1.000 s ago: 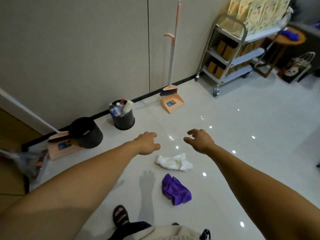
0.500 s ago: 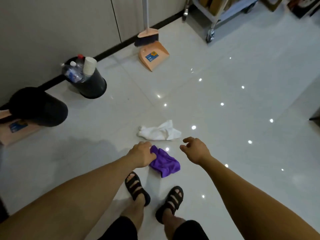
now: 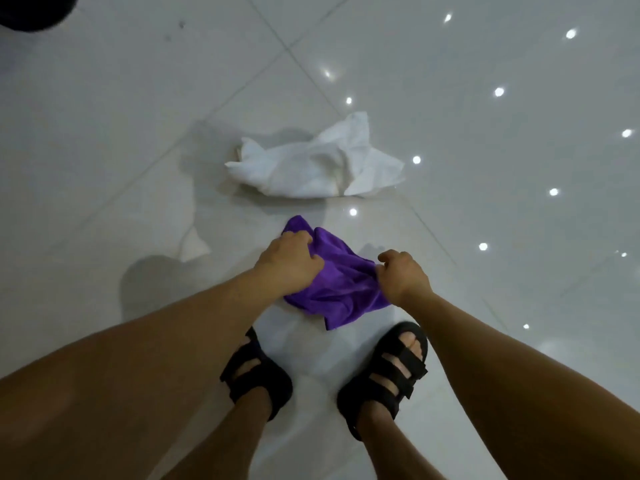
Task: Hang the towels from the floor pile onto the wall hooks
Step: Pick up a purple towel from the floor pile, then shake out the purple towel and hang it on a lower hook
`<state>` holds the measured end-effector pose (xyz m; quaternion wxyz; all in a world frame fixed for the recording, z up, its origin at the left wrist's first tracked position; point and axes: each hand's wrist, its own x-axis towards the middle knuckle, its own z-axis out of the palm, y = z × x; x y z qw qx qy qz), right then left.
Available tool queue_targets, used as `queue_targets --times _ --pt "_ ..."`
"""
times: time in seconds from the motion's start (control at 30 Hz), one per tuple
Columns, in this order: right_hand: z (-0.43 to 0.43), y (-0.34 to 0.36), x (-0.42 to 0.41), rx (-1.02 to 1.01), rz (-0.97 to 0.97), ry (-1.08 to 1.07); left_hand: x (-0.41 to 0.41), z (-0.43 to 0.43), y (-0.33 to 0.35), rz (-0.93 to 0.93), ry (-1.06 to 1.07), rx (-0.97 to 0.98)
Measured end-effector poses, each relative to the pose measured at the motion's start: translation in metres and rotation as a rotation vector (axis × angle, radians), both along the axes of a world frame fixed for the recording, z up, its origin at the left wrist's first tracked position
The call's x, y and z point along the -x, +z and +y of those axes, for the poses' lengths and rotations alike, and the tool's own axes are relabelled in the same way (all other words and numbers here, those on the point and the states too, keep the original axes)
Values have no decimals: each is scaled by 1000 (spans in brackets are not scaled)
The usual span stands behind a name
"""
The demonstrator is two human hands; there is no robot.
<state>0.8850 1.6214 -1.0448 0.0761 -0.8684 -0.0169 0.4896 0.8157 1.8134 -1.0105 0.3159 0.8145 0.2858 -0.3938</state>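
Note:
A crumpled purple towel lies on the glossy white tile floor just in front of my feet. My left hand grips its left upper part with curled fingers. My right hand pinches its right edge. A crumpled white towel lies on the floor a little farther away, untouched. No wall hooks are in view.
My two feet in black sandals stand right below the purple towel. A dark round bin edge shows at the top left corner. Ceiling lights reflect off the floor on the right.
I have bent down and the view dropped to the floor. Both hands have come down onto the purple towel and taken hold of it; earlier they were held over it, holding nothing.

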Motion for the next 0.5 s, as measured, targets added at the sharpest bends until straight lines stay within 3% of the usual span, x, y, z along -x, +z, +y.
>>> queue_targets --times 0.13,0.27,0.33,0.5 --pt "-6 -65 2 -42 -104 -3 12 -11 -52 -48 39 2" --pt "2 -83 6 -110 22 226 16 -7 -61 -61 72 -17" --pt "7 -72 14 -94 -7 301 17 -3 -51 -49 62 -12" --pt "18 14 9 -259 -228 98 9 9 20 -77 17 -5"
